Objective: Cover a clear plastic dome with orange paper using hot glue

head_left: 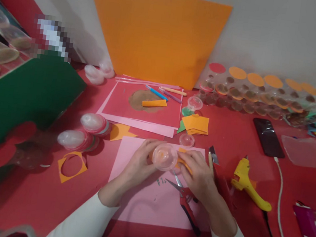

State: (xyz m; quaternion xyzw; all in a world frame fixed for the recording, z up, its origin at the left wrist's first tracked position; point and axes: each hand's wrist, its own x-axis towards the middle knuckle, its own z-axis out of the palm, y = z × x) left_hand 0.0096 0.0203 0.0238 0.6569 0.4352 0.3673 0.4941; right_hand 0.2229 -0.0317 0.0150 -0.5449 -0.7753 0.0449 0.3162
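Note:
My left hand (142, 161) is closed around the side of a clear plastic cup (165, 157), whose round rim faces me. My right hand (197, 173) is closed beside it, its fingers on a narrow orange piece (184, 165) close to the cup; whether this is card or a pen I cannot tell. Under both hands lies a pink sheet (135, 208). Red-and-black-handled scissors (188, 210) rest on the sheet below my right hand, with small dark scraps (161, 181) by their tip. A clear round lid (187, 140) sits just beyond my hands.
Left are capped cups (94, 123), an orange card with a round hole (72, 166) and a green board (35, 88). Markers (157, 92) lie on red paper (114, 101). Orange squares (196, 124), a yellow glue gun (249, 185), a phone (268, 137) and rows of cups (253, 95) stand right.

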